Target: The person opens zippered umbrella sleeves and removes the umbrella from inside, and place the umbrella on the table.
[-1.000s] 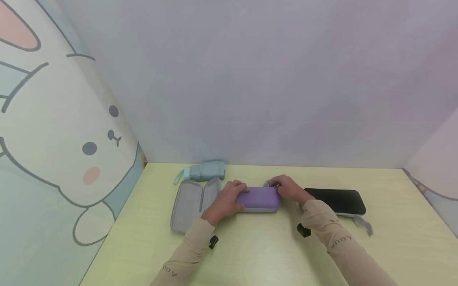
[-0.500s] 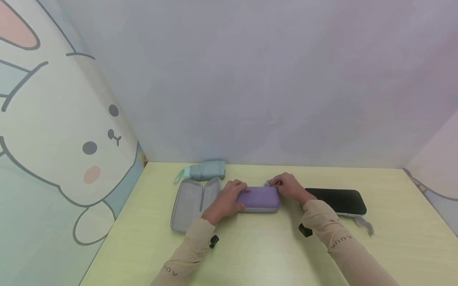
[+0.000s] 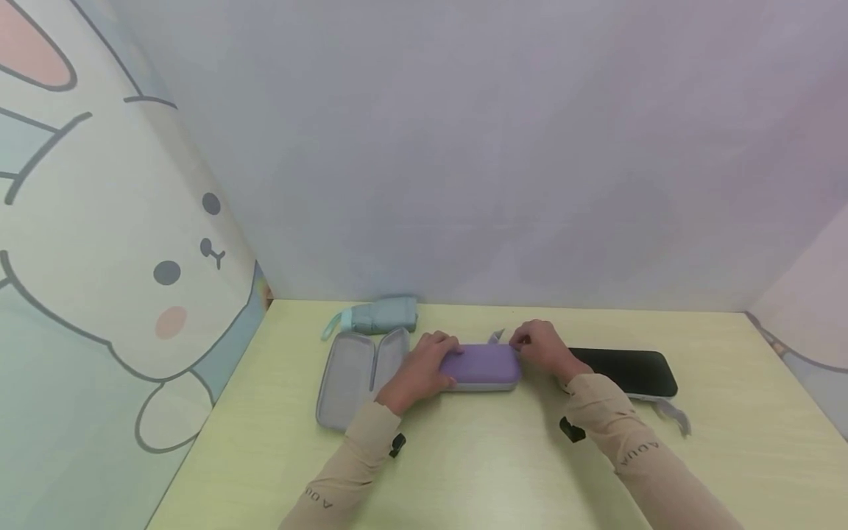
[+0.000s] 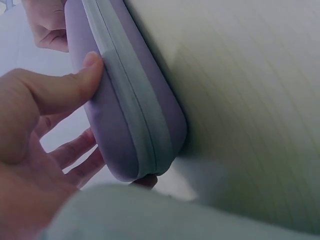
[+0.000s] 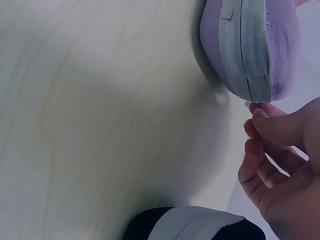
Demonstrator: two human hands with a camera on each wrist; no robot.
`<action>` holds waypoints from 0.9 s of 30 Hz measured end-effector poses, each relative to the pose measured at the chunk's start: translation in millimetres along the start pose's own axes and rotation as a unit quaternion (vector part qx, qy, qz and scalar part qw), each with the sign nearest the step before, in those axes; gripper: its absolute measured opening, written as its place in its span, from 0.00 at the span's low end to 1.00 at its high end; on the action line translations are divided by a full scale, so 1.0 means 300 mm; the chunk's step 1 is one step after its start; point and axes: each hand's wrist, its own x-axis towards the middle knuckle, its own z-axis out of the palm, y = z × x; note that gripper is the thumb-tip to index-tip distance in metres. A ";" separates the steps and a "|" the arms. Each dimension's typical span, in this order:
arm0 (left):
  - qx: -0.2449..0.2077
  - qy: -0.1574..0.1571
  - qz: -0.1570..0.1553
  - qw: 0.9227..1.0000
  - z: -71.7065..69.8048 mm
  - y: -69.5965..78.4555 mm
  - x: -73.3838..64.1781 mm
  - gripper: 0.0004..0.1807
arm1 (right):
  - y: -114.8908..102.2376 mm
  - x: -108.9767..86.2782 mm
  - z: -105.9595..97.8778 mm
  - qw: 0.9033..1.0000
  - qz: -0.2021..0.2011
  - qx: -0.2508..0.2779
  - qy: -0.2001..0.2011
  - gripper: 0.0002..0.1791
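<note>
My left grip (image 3: 417, 375) is bracing the left end of the purple, rounded-rectangular fabric case (image 3: 481, 366), which is lying flat on the pale wooden worktop (image 3: 477, 456); thumb near side, fingers behind. Right grip (image 3: 539, 346) is pinching its small zip pull (image 5: 257, 105) at the back right corner, sitting further right than earlier, leaving the grey fabric strap (image 3: 496, 336) uncovered.

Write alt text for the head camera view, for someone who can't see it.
A person's left hand grips the left end of a purple case on a pale yellow table while their right hand pinches at its far right corner. To the left lie an open grey case and, behind it, a blue bundle; to the right, a black case.
</note>
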 end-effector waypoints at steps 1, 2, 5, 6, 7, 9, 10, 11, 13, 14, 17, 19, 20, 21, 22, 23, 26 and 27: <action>0.000 0.000 -0.001 1.000 0.001 -0.001 0.000 0.25 | -0.003 -0.002 -0.002 1.000 0.003 0.000 -0.002 0.10; -0.001 -0.001 -0.001 1.000 0.001 -0.001 0.001 0.25 | -0.005 -0.005 -0.004 1.000 0.006 0.000 -0.004 0.10; -0.001 0.000 0.002 1.000 0.000 -0.001 0.001 0.25 | -0.014 -0.012 -0.008 1.000 0.014 -0.001 -0.005 0.10; 0.000 0.001 0.004 1.000 -0.001 0.000 0.000 0.25 | -0.016 -0.014 -0.009 1.000 0.015 -0.001 -0.006 0.10; 0.000 0.001 0.004 1.000 -0.003 0.001 0.000 0.25 | -0.019 -0.016 -0.010 1.000 0.014 0.000 -0.005 0.10; 0.001 0.000 0.003 1.000 -0.004 0.001 0.000 0.25 | -0.025 -0.020 -0.012 1.000 0.016 0.000 -0.007 0.10; 0.001 -0.001 0.003 1.000 -0.004 0.000 0.000 0.25 | -0.027 -0.020 -0.013 1.000 0.018 0.001 -0.008 0.10; 0.002 -0.001 0.003 1.000 -0.003 -0.001 0.001 0.25 | -0.028 -0.022 -0.014 1.000 0.019 0.002 -0.009 0.10; 0.002 -0.002 0.001 1.000 -0.001 -0.002 0.001 0.25 | -0.028 -0.023 -0.014 1.000 0.027 0.001 -0.012 0.10; 0.002 -0.002 0.001 1.000 0.000 -0.003 0.001 0.25 | -0.029 -0.023 -0.014 0.999 0.029 0.000 -0.013 0.10; 0.003 0.000 0.002 1.000 0.000 -0.003 0.001 0.25 | -0.029 -0.024 -0.015 0.999 0.038 -0.003 -0.016 0.10; 0.003 0.000 0.002 1.000 -0.001 -0.003 0.001 0.25 | -0.031 -0.026 -0.016 0.999 0.043 -0.006 -0.017 0.10; 0.002 0.000 0.002 1.000 -0.002 -0.003 0.001 0.24 | -0.032 -0.026 -0.017 0.999 0.043 -0.008 -0.018 0.10; 0.002 0.000 0.001 1.000 -0.002 -0.003 0.001 0.24 | -0.033 -0.027 -0.017 0.999 0.045 -0.008 -0.019 0.10; 0.001 0.000 0.000 1.000 -0.002 -0.002 0.001 0.24 | -0.033 -0.028 -0.017 0.999 0.044 -0.010 -0.019 0.10; 0.001 0.000 -0.002 1.000 -0.001 -0.003 0.002 0.24 | -0.034 -0.029 -0.017 0.999 0.044 -0.010 -0.019 0.10; -0.002 -0.001 -0.008 1.000 0.001 -0.003 0.004 0.24 | -0.035 -0.032 -0.017 0.999 0.042 -0.009 -0.021 0.10; -0.001 -0.001 -0.010 1.000 0.002 -0.003 0.005 0.24 | -0.034 -0.033 -0.016 0.999 0.044 -0.009 -0.019 0.10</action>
